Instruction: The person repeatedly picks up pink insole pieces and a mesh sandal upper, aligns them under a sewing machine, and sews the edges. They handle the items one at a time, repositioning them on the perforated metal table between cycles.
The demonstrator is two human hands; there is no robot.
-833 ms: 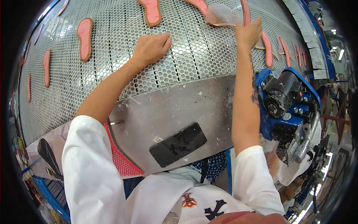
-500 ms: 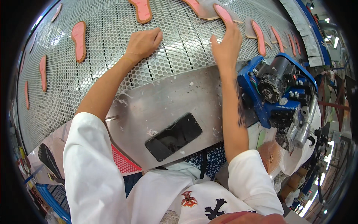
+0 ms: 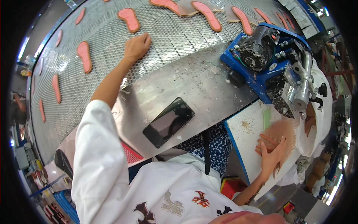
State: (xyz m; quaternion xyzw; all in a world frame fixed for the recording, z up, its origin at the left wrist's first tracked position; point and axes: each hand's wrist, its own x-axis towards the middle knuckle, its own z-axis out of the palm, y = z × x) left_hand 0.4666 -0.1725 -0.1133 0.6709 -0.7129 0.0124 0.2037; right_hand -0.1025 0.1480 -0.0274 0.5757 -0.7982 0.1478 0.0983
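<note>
My left hand (image 3: pixel 137 47), curled closed, rests on the silvery perforated conveyor belt (image 3: pixel 164 44); nothing shows in it. Just beyond it lies a pink insole with a brown rim (image 3: pixel 129 19). Another pink insole (image 3: pixel 84 57) sits to its left. Down at the right, my right hand (image 3: pixel 273 155) is at a pile of tan mesh pieces (image 3: pixel 289 147) on a white side table (image 3: pixel 242 128). Its thumb and fingers close on a tan mesh piece (image 3: pixel 276 131), which is smeared by motion. My palm hides part of the pile.
A blue machine with a black motor (image 3: pixel 255 56) stands at the belt's near right edge. On the metal plate (image 3: pixel 201 78) before me lies a black phone (image 3: pixel 168 122). More pink insoles, some beside pale sheets (image 3: pixel 233 14), line the far belt.
My right hand has left an insole on the far belt and come down to the mesh pile at right. The view has turned rightward. My left hand stays closed on the belt.
</note>
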